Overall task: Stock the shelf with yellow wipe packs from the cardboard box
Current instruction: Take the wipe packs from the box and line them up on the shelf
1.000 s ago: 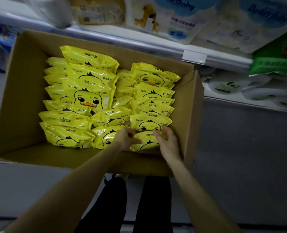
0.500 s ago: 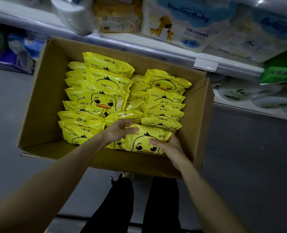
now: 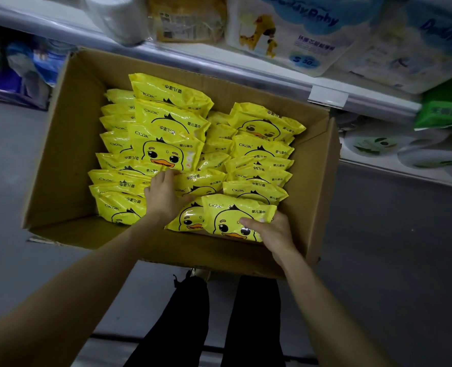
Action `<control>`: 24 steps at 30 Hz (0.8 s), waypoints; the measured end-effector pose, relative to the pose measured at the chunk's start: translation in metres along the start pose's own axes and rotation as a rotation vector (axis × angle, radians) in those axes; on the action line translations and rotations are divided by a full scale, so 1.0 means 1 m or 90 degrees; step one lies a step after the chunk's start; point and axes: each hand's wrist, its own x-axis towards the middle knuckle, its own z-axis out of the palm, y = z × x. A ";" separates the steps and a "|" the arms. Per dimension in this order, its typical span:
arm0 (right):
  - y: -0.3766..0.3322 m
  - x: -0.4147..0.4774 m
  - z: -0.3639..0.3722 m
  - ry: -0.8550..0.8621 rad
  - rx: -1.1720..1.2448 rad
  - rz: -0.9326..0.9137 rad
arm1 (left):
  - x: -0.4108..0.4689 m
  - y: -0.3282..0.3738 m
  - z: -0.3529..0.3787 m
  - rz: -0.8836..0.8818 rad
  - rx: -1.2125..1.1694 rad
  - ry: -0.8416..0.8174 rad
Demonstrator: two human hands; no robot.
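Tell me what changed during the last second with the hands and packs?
The front yellow plastic duck-face wipe pack was tipped up from its edge, face now showing. The left hand let go and moved onto a middle-row yellow pack; the right hand holds the front one alone. The brown cardboard box stayed put.
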 end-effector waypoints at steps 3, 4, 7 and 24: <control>0.000 -0.002 -0.003 -0.008 -0.004 -0.019 | 0.005 0.005 0.005 -0.032 0.071 -0.002; -0.001 -0.003 -0.004 -0.012 -0.005 -0.022 | 0.007 0.006 0.005 -0.037 0.109 -0.013; -0.003 -0.004 -0.009 -0.017 -0.005 -0.037 | 0.012 0.010 -0.001 -0.020 0.184 -0.039; -0.123 -0.107 -0.077 0.028 0.006 -0.199 | -0.048 0.130 -0.181 0.314 -0.123 -0.056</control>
